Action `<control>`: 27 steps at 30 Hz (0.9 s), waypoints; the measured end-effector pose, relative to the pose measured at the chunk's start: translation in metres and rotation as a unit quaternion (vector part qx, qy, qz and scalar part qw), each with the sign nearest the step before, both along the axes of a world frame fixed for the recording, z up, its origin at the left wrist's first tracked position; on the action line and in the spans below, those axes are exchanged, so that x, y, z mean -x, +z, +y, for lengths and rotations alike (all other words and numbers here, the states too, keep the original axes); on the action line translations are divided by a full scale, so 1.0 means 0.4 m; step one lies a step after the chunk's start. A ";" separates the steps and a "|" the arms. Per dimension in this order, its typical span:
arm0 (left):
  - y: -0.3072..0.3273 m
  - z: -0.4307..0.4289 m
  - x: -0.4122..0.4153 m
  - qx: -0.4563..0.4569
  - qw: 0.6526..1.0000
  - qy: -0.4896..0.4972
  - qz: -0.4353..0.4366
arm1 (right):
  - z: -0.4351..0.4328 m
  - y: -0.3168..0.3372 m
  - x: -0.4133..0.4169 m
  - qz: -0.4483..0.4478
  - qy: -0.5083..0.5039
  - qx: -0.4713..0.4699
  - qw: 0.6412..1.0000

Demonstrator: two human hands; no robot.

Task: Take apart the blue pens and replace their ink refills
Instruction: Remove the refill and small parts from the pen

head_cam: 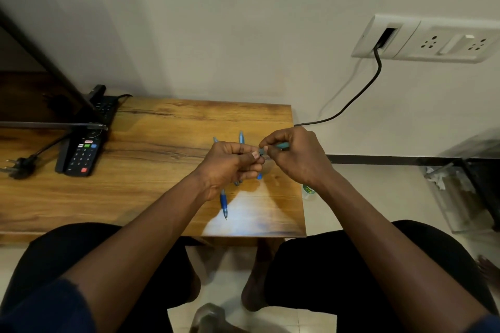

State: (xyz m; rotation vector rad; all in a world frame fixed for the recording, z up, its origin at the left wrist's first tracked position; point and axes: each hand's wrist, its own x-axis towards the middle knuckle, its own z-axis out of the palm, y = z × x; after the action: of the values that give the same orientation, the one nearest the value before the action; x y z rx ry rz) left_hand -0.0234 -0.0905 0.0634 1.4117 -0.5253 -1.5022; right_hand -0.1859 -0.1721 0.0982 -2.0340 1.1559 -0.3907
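Above the wooden table (pixel 151 176), both hands meet over a blue pen. My right hand (pixel 295 159) grips the pen's barrel (pixel 282 146), whose teal end sticks out to the right of the fingers. My left hand (pixel 230 165) pinches the pen's dark end piece (pixel 261 151) between thumb and fingers. On the table under the hands lie other blue pens: one (pixel 224 204) points toward me with its tip down, another (pixel 241 137) shows behind the hands, and a third (pixel 215 139) peeks out at the left. The hands hide their middles.
Two black remote controls (pixel 81 157) lie at the table's left, beside a dark stand (pixel 54 124) and a loose plug (pixel 19 167). A black cable (pixel 359 94) runs from the wall socket plate (pixel 427 40). The table's right edge is just under my right wrist. A clear box (pixel 460 197) stands on the floor at right.
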 end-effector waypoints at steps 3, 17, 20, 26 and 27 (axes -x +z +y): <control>0.003 0.000 0.001 0.002 1.000 0.002 0.010 | 0.002 0.005 -0.001 0.011 0.017 0.022 1.000; 0.011 0.002 -0.006 0.011 0.998 0.016 0.053 | -0.014 -0.004 0.004 -0.102 -0.028 -0.089 0.990; 0.012 0.001 -0.002 0.007 0.998 0.017 0.066 | -0.013 0.001 0.003 -0.084 -0.021 -0.074 0.993; 0.005 0.002 -0.003 -0.003 0.998 0.004 0.058 | -0.009 0.003 0.000 -0.046 -0.008 -0.045 0.998; 0.004 0.003 -0.004 -0.005 0.998 0.000 0.060 | -0.009 0.003 0.000 -0.043 -0.006 -0.042 0.998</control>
State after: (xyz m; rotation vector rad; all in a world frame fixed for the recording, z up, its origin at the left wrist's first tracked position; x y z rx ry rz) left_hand -0.0218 -0.0892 0.0649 1.3195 -0.4435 -1.5811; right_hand -0.1861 -0.1757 0.0994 -1.9201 1.1139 -0.4242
